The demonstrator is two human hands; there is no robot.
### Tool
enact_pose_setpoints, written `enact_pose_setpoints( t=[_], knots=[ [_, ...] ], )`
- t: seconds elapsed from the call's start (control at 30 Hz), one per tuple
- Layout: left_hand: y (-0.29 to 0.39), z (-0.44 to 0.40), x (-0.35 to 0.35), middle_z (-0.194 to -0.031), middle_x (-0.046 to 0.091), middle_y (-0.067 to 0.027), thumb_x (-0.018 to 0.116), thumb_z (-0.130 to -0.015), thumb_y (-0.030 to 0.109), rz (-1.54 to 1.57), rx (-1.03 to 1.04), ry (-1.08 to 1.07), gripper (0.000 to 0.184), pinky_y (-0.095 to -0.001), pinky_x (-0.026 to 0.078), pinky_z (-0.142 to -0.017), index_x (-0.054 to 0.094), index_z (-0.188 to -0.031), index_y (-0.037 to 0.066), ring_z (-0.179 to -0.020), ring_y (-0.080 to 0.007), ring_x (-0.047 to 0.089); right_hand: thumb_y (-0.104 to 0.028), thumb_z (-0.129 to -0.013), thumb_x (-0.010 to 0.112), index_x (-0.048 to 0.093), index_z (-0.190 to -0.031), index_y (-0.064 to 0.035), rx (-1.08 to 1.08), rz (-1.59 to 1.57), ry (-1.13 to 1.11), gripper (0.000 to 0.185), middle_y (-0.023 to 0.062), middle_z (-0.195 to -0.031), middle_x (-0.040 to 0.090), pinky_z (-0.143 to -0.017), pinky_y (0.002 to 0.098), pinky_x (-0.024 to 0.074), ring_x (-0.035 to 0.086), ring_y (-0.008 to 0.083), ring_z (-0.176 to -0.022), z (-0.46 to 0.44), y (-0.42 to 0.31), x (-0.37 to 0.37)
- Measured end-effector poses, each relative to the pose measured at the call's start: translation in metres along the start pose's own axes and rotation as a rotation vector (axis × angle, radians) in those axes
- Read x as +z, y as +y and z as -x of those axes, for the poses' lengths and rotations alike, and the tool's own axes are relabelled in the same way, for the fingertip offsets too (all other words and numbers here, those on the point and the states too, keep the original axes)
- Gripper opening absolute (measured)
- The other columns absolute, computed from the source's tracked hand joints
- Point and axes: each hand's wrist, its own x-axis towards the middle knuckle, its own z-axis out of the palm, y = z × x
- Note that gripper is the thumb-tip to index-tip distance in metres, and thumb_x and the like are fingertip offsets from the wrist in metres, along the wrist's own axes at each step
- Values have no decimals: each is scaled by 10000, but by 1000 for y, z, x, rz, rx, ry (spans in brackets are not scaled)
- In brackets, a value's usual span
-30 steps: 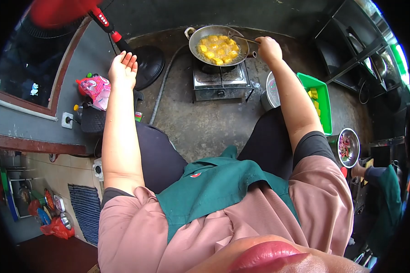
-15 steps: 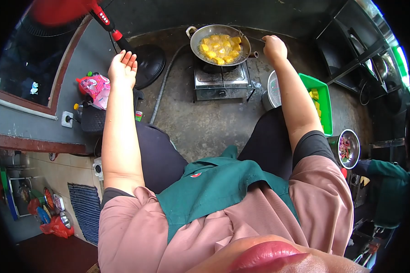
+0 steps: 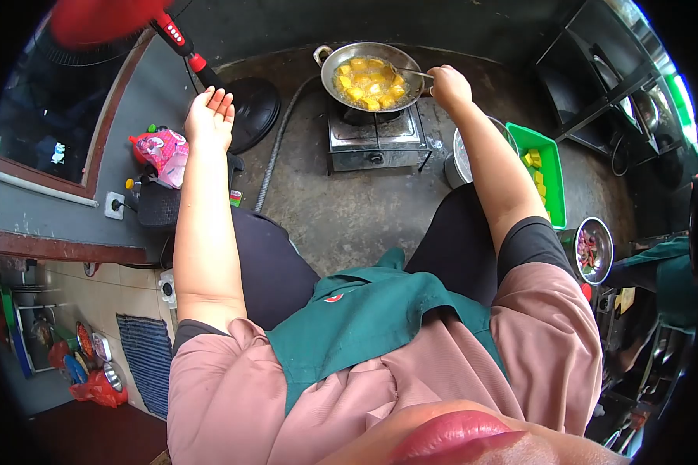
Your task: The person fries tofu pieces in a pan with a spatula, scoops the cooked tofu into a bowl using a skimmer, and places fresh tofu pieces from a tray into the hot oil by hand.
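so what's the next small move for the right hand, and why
Probably a gentle nudge with the long-handled utensil to turn or separate the yellow pieces: the right hand grips its handle, its far end is at the pieces on the pan's right side, and they sit crowded together in foamy liquid.

"What's the wok (image 3: 409, 58) sitting on?"
"A metal stove (image 3: 350, 137), and that stands on the floor (image 3: 341, 213), dark grey and patchily worn."
"Anything else down there?"
"Left of the stove, a ribbed hose (image 3: 275, 147) and a round black fan base (image 3: 250, 116). To its right, a metal pot (image 3: 457, 170) just beside a green bin (image 3: 554, 174)."
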Motion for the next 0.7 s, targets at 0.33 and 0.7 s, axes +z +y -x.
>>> enact_pose_setpoints(
  t=[0.33,0.7],
  knots=[
    [1,-6,-3,-951,624,-46,570,-864,173,-11,22,7,200,-322,456,-805,573,-1041,80,-890,-203,609,-158,-808,556,712,-946,-113,55,-21,22,213,122,-938,680,-805,377,514,646,297,-900,4,8,-62],
    [0,-6,2,-966,620,-54,566,-866,163,-2,7,9,210,-321,453,-815,571,-1056,74,-903,-209,606,-109,-774,555,720,-916,-130,71,6,-179,219,125,-951,681,-813,372,512,649,289,-913,25,21,-81]
  ],
)
